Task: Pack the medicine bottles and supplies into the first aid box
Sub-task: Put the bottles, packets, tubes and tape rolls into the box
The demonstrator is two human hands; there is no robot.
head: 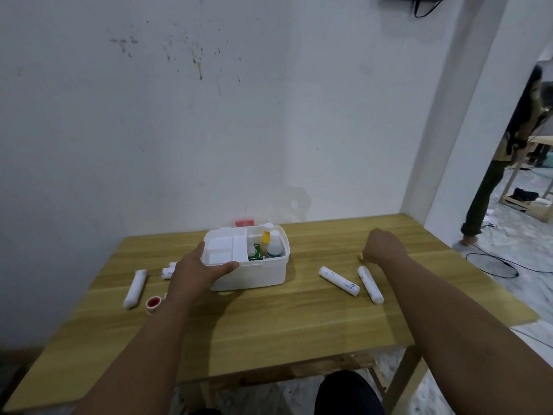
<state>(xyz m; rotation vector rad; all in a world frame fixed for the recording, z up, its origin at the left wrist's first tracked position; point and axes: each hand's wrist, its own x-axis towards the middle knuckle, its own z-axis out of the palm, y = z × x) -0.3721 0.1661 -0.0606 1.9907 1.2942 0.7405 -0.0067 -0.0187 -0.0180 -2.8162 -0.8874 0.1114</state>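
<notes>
The white first aid box (263, 274) stands open on the wooden table (269, 324), with a white inner tray (223, 250) on its left half. A yellow bottle (265, 238), a white bottle (275, 247) and a green packet (254, 253) stand in its right half. My left hand (197, 271) grips the box's near left corner, thumb along the front rim. My right hand (380, 245) is curled over a small yellowish item (361, 257) on the table, right of the box. Two white gauze rolls (338, 277) (370, 284) lie near it.
Left of the box lie a long white roll (135, 289), a short roll (169, 270) and a red-centred tape spool (154, 304). A red-labelled lid (245, 223) sits behind the box by the wall. Another person (502, 163) stands in the doorway at right.
</notes>
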